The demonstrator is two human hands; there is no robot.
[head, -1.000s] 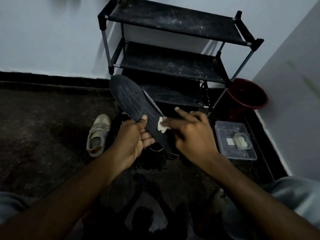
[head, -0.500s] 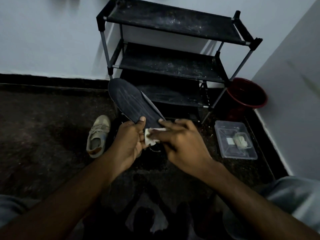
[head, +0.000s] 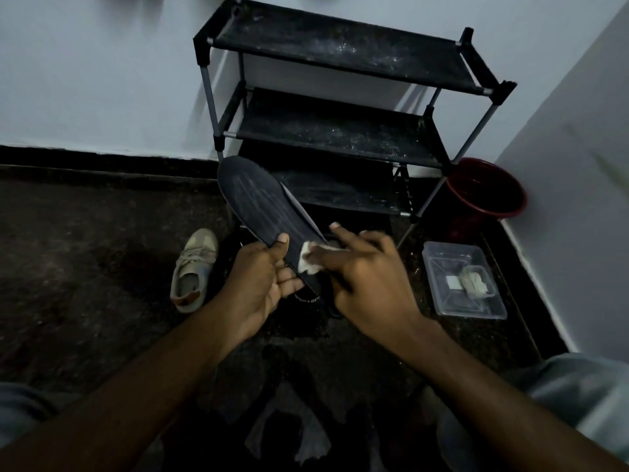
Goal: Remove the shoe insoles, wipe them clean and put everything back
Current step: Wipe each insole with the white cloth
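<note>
1. The left hand (head: 262, 281) grips the dark insole (head: 258, 202) near its heel end, thumb on top and fingers curled underneath. The insole is held in the air, toe end tilted up towards the shoe rack (head: 340, 131).
2. The right hand (head: 367, 284) presses a small white wipe (head: 308, 258) onto the insole just beside the left thumb. Its fingers are stretched out fairly straight. Motion blur hides whether the thumb also pinches the wipe.
3. To wipe well, I would stroke lengthwise from heel to toe with flat, even pressure. Pale streaks show on the upper half, so that part likely needs more passes.
4. A firm left grip is needed, because the insole looks thin and would bend under pressure.
5. The rack's lowest shelf and leg are close behind the toe end, so a long stroke risks knocking them.
6. The right-hand wall, red bucket (head: 486, 192) and clear container (head: 463, 281) crowd the right side.
7. There is open floor on the left beyond the beige shoe (head: 194, 270).
</note>
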